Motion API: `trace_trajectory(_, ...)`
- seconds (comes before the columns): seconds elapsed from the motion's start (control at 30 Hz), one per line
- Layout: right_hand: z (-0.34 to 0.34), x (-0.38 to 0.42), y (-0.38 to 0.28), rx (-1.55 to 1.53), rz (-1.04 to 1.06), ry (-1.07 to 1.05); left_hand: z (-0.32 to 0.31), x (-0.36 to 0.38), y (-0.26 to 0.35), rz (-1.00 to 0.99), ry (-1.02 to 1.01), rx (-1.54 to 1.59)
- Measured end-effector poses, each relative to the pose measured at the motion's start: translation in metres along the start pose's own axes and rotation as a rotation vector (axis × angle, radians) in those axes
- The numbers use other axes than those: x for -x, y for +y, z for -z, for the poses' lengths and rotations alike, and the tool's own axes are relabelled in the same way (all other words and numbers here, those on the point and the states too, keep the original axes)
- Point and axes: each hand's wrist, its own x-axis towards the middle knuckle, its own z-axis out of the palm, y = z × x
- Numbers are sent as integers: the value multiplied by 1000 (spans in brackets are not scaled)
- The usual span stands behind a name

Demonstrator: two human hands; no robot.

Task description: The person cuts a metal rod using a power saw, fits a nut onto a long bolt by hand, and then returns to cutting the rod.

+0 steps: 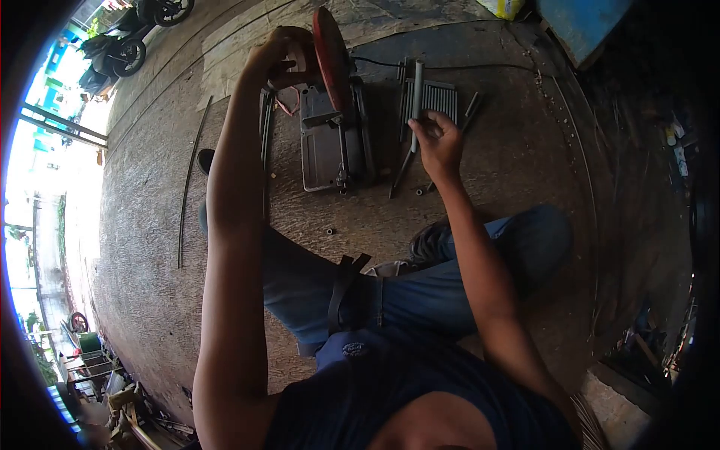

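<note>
A cut-off saw with a red blade guard (pixel 330 56) and a dark metal base (pixel 322 154) stands on the floor in front of my crossed legs. My left hand (pixel 283 46) reaches up to the saw's handle on the left of the guard and is closed around it. To the right of the saw, my right hand (pixel 439 141) pinches the lower part of a grey metal pipe (pixel 418 84), which points away from me. Behind that pipe, several short cut pipes (pixel 441 99) lie side by side on the floor.
Two small ring-like pieces, one left (pixel 330 231) and one right (pixel 419 192), lie on the floor near my legs. A long thin rod (pixel 193 184) lies to the left. Motorbikes (pixel 124 54) stand far left. A blue panel (pixel 581 26) is at the upper right.
</note>
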Motion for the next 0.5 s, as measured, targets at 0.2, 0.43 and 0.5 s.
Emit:
trace_trajectory(0.2,-9,-5,-4,-19,105,-20,0,6,7,102,57,-118)
trace_trajectory(0.43,-17,-1,-11,-358,-95,-227,6,1,-1,6,-7,-79)
trace_trajectory(0.5,-17,-1,-9,-349,-107,-252,6,1,-3,6,-18,-76)
